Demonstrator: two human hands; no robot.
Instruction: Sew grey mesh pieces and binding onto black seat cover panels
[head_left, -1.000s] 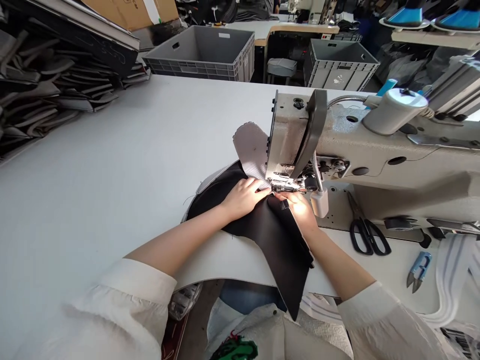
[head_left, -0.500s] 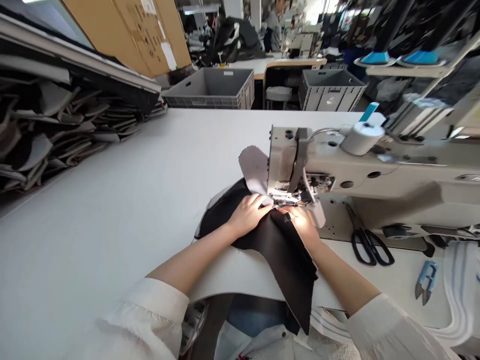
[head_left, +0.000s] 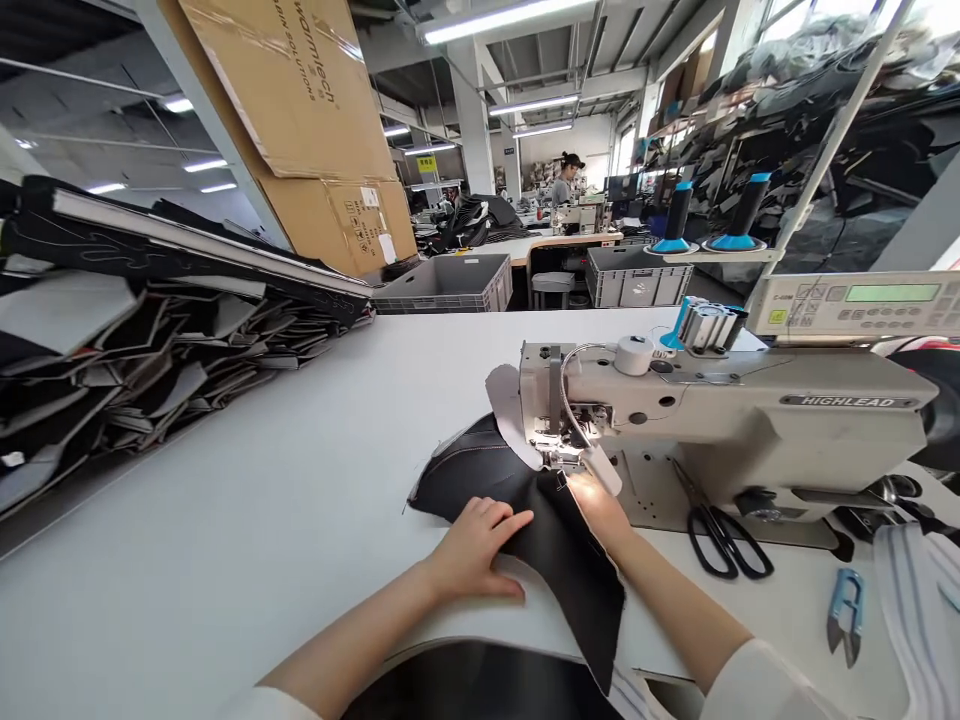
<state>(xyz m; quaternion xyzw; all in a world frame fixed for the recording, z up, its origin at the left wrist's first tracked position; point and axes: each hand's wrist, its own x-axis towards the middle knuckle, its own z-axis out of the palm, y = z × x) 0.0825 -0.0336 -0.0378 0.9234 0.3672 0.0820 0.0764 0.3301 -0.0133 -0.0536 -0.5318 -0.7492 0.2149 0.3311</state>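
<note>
A black leather-like panel (head_left: 480,475) with a stitched seam lies under the head of a sewing machine (head_left: 720,400). A grey lining piece (head_left: 506,400) shows behind it, beside the needle area. My left hand (head_left: 476,548) rests open on the panel's near left part, thumb spread toward the table. My right hand (head_left: 600,510) is at the panel's right edge, close to the presser foot, with its fingers together on that edge. Lamp glare and the machine's lamp partly hide those fingertips. The panel's long tail hangs toward the table's front edge.
Black-handled scissors (head_left: 726,535) and blue thread snips (head_left: 847,612) lie right of my right arm. A striped white band (head_left: 904,610) is at far right. Stacked cut pieces (head_left: 150,370) line the left. Grey crates (head_left: 450,285) stand beyond the table; a person (head_left: 564,185) is far back.
My left hand has moved back from the needle area toward me and spread on the panel. My right hand stays at the panel's edge. The view has tilted upward.
</note>
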